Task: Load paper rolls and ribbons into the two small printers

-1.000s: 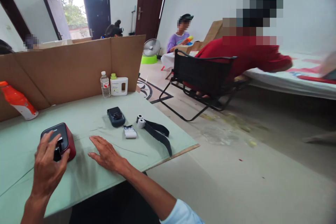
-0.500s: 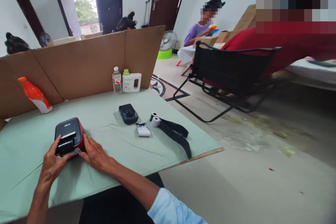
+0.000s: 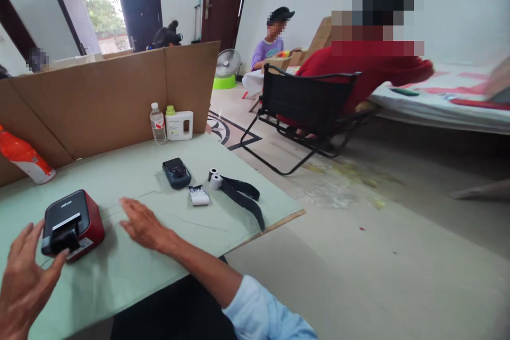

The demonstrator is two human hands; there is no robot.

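Observation:
A black and dark-red label printer stands on the green-covered table. My left hand is at its near left side, fingers spread, thumb close to its front; whether it touches I cannot tell. To the printer's right, my right hand is apart from it with fingers stretched out, holding nothing. Beyond that hand lie a smaller dark portable printer, a small white paper roll with black print, and two little rolls with black strips trailing toward the table's right edge.
A cardboard screen edges the table's back. Before it stand a water bottle, a white jug and a tilted orange bottle. Right of the table, a person in red sits on a black folding chair; another wears purple.
My right hand has come off the label printer and moved right. My left hand has loosened and spread its fingers. The camera view has turned right.

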